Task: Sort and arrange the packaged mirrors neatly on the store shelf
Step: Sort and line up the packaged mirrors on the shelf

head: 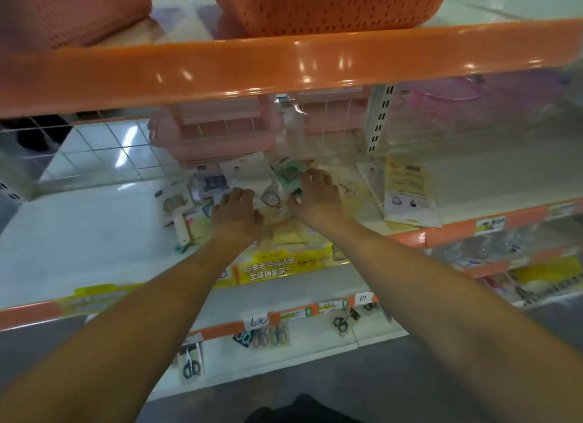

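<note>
A loose heap of packaged mirrors (252, 182) lies in the middle of the white shelf (79, 227), cards overlapping at odd angles. My left hand (235, 209) rests palm down on the left part of the heap, fingers spread. My right hand (317, 193) presses flat on the right part, fingertips on a green-printed pack (288, 176). A white-handled mirror pack (179, 214) sticks out at the heap's left edge. Apart on the right lies a small stack of yellow-carded packs (408, 192). The image is blurred, so pack details are unclear.
An orange shelf edge (284, 65) hangs overhead with orange perforated baskets (331, 5) on it. Pink baskets (220, 129) stand behind a wire grid at the back. Packaged scissors (191, 364) hang on the lower shelf, under price tags and a yellow label strip (274, 269).
</note>
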Action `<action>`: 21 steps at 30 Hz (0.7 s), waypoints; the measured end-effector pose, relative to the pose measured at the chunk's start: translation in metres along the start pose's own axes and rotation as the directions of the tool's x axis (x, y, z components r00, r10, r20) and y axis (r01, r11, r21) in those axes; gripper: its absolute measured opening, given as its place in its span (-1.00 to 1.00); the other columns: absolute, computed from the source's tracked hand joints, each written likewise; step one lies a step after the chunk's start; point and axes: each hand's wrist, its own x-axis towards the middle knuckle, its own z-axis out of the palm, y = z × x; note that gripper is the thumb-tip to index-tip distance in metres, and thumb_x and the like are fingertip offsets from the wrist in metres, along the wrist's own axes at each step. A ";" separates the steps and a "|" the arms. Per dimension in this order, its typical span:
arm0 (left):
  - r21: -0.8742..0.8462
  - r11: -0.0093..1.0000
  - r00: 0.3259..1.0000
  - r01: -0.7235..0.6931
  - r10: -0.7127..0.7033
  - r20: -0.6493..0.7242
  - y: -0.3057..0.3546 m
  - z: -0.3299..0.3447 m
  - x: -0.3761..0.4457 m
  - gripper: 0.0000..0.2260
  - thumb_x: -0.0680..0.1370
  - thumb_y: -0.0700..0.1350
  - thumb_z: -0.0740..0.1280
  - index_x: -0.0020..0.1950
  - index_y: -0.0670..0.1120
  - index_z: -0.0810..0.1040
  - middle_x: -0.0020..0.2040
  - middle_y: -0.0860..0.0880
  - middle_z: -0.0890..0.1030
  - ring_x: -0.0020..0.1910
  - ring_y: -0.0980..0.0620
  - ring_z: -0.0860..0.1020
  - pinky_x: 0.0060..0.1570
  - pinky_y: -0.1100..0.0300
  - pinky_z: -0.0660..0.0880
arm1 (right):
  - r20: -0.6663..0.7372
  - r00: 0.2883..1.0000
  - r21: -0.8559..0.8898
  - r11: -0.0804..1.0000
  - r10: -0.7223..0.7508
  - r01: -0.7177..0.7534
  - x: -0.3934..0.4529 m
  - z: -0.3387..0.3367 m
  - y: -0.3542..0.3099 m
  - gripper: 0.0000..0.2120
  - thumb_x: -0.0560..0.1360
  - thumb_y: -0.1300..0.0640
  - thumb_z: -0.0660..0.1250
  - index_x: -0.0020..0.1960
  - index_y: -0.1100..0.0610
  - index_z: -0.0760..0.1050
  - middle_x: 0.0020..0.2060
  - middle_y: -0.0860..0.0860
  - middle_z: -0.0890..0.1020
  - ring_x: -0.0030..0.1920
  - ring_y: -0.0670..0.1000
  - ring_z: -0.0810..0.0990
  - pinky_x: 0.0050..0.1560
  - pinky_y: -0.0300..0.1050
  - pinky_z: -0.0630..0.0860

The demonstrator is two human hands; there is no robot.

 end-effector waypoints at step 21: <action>-0.025 0.997 0.994 0.076 -0.077 -0.079 -0.084 -0.015 -0.028 -0.61 0.54 -0.02 0.23 0.35 -0.09 0.36 0.28 -0.11 0.43 0.26 -0.15 0.40 0.17 -0.05 0.39 | 0.245 0.963 -0.017 0.993 0.115 -0.114 -0.001 0.055 -0.078 -0.44 0.52 -0.19 0.23 0.48 -0.13 0.21 0.54 0.21 -0.02 0.53 0.30 -0.10 0.49 0.23 0.03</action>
